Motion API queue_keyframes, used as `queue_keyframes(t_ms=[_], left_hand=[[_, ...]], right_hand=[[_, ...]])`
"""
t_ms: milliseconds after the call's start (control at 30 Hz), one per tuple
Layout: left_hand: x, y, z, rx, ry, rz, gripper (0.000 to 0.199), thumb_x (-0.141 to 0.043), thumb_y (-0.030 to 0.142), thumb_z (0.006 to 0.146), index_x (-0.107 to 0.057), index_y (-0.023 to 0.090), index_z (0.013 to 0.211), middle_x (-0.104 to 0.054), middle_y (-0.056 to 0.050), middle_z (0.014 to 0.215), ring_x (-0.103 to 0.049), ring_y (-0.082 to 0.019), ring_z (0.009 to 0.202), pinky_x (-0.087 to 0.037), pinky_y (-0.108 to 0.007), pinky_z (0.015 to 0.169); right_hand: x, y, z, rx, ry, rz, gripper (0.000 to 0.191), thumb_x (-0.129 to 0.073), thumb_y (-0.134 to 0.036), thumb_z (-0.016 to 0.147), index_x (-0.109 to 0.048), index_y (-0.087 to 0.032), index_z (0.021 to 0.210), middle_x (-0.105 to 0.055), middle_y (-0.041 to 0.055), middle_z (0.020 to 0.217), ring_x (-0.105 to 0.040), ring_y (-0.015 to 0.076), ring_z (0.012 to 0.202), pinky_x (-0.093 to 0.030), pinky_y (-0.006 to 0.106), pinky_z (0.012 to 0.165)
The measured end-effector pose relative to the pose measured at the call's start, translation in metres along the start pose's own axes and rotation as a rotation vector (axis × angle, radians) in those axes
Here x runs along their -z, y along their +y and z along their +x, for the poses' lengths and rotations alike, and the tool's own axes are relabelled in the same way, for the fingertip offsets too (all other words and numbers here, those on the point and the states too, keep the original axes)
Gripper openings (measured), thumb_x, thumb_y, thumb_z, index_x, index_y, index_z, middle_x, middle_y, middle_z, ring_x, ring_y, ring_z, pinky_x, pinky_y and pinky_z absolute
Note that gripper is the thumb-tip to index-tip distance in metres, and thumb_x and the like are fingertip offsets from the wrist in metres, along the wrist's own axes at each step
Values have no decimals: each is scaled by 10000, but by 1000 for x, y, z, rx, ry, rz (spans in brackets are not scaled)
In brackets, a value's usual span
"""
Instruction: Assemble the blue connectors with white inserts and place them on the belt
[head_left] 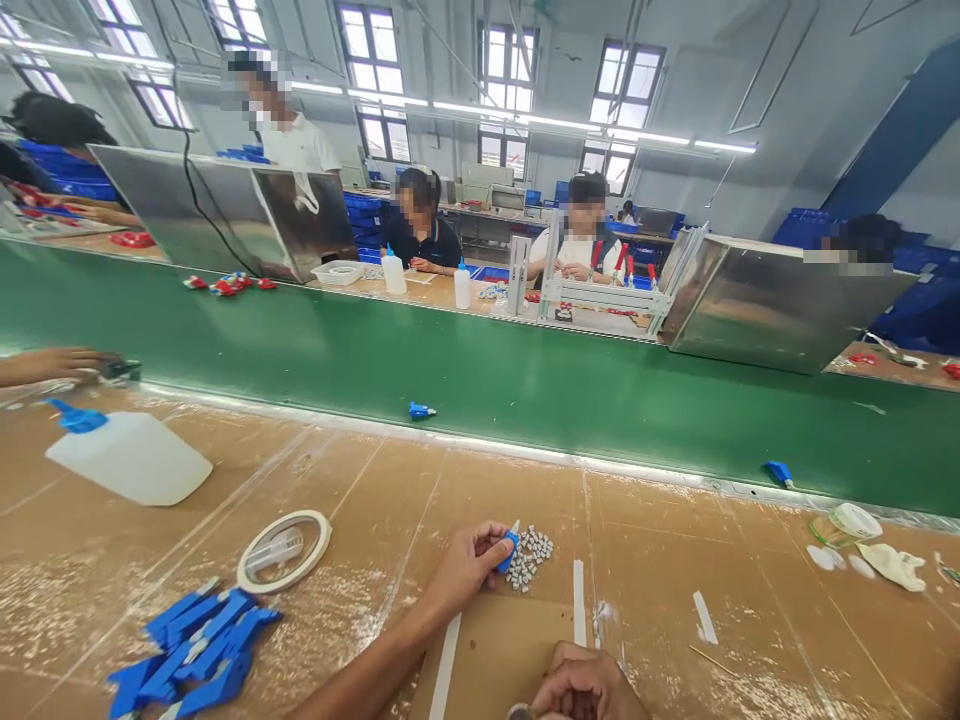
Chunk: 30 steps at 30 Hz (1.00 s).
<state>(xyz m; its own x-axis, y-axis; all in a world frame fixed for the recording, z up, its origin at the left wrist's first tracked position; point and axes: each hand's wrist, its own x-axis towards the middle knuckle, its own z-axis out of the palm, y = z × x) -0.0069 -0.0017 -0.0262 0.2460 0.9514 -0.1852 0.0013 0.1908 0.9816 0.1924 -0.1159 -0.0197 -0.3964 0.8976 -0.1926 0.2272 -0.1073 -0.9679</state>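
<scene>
My left hand (480,562) is closed on a small blue part (508,552) with a pale tip pointing up. It is beside a pile of small grey metallic pieces (531,556) on the brown table. My right hand (581,685) is lower, near the bottom edge of the view, with its fingers curled together. A small round object (519,711) shows at its fingertips, partly cut off by the frame. Between the hands lies a cardboard sheet (510,645) held with white tape strips. A heap of blue parts (196,650) lies at the lower left.
A tape roll (319,560) and a white bottle with a blue cap (142,460) are at left. Beyond the table runs a green belt (495,385) carrying blue parts. A jar (847,523) is at right. Other people sit across; another person's hand (56,366) is at far left.
</scene>
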Motion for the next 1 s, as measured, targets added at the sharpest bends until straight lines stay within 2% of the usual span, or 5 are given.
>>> queue_keyframes(t_ms=[167, 467, 567, 700, 1000], left_hand=[[4, 5, -2, 15, 24, -109, 569, -740, 661, 571, -710, 132, 776, -573, 7, 586, -453, -95, 480, -362, -206, 414], [7, 17, -10, 35, -7, -188, 469, -777, 581, 590, -706, 142, 740, -581, 10, 604, -468, -96, 521, -367, -200, 450], [8, 16, -11, 50, -12, -194, 467, -780, 571, 594, -707, 140, 758, -579, 16, 589, -467, -88, 493, -367, -201, 450], [7, 14, -11, 54, -10, -202, 486, -787, 580, 575, -702, 140, 762, -569, 24, 566, -470, -92, 473, -377, -210, 438], [7, 14, -8, 54, -21, -243, 476, -805, 553, 564, -701, 131, 756, -581, 22, 580, -490, -95, 482, -400, -215, 435]], right_hand=[[-2, -9, 0, 73, 40, -114, 232, -769, -447, 760, -817, -220, 760, -532, -9, 687, -481, 125, 575, -345, 239, 504], [-13, -20, -3, 398, 63, -526, 282, -571, -345, 924, -757, -184, 785, -535, 7, 693, -510, 138, 558, -347, 246, 486], [-13, -20, -3, 414, 95, -574, 236, -587, -350, 915, -730, -177, 841, -523, 5, 724, -532, 148, 594, -377, 250, 515], [-14, -15, 2, 407, 134, -588, 291, -590, -414, 914, -719, -154, 886, -496, 3, 737, -482, 138, 549, -354, 249, 472], [-21, -24, 11, 429, 86, -562, 441, -469, -470, 982, -760, -174, 834, -476, 1, 681, -503, 150, 566, -358, 254, 480]])
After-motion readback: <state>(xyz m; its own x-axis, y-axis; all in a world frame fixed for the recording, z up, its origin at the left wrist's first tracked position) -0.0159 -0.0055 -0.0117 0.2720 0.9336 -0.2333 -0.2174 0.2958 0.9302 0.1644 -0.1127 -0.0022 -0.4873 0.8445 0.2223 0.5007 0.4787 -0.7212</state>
